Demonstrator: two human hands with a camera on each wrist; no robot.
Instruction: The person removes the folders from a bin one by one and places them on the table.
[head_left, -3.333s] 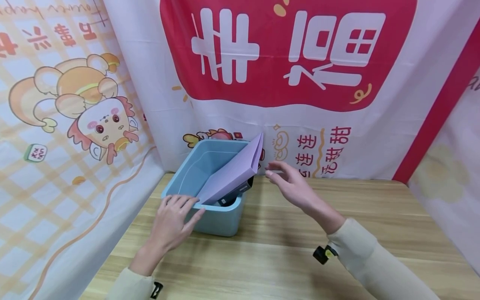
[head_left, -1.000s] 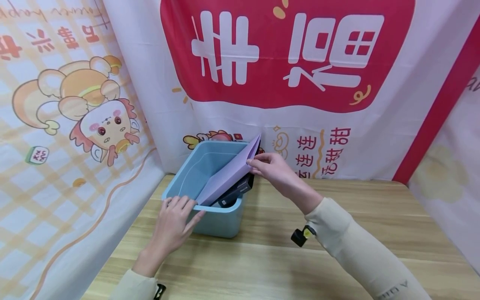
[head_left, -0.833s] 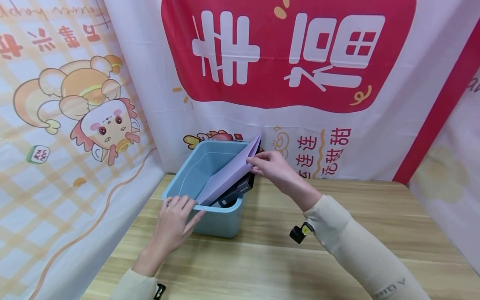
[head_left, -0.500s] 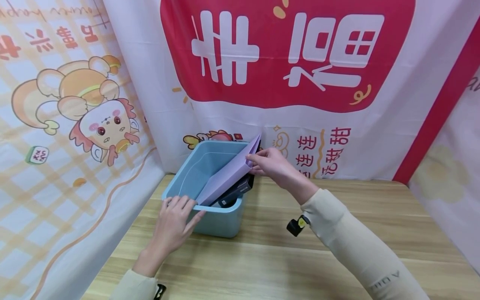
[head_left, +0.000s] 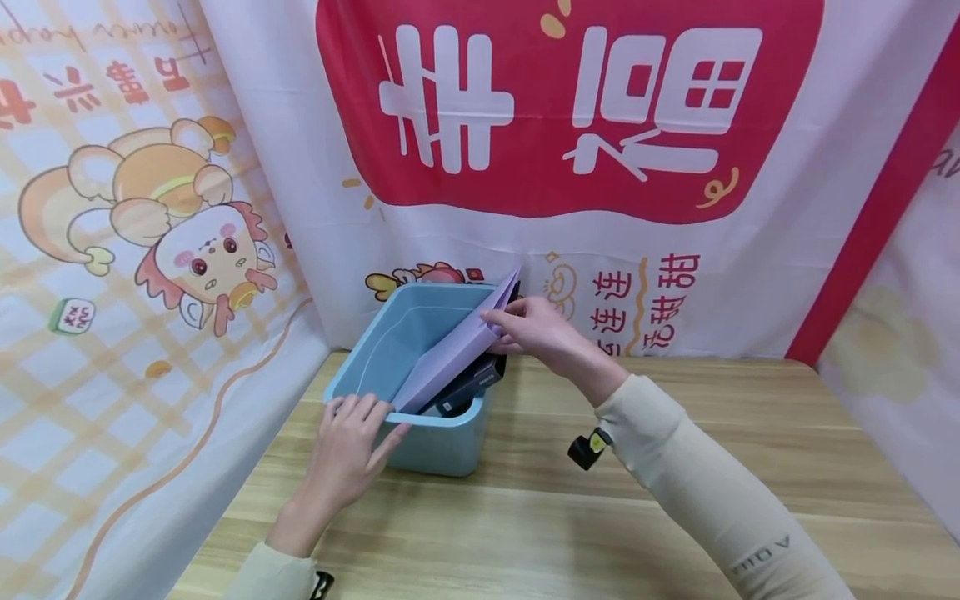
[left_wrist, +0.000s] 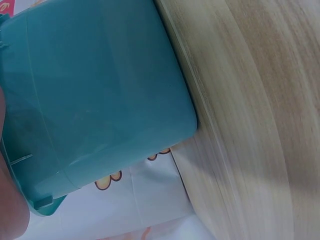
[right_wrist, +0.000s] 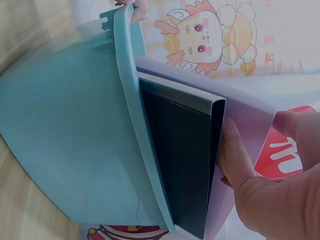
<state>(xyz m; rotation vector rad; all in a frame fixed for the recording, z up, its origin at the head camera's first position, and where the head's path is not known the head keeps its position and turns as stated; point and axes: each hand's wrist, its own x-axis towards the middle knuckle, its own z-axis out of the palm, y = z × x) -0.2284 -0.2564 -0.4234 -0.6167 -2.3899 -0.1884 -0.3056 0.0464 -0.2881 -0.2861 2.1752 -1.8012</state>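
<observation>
1. At the far left hangs an orange checked cloth (head_left: 97,358).
2. The left hand (head_left: 341,454) bends its fingers over the near edge of the blue bin (head_left: 435,446), holding it.
3. In the bin, the purple folder (head_left: 447,354) leans right, its top poking out.
4. A black folder (head_left: 474,385) leans close beside it, in the way on the right.
5. The right hand (head_left: 543,329) reaches in and pinches the purple folder, thumb in front, fingers behind.
6. The wooden table (head_left: 637,508) stretches right.
</observation>
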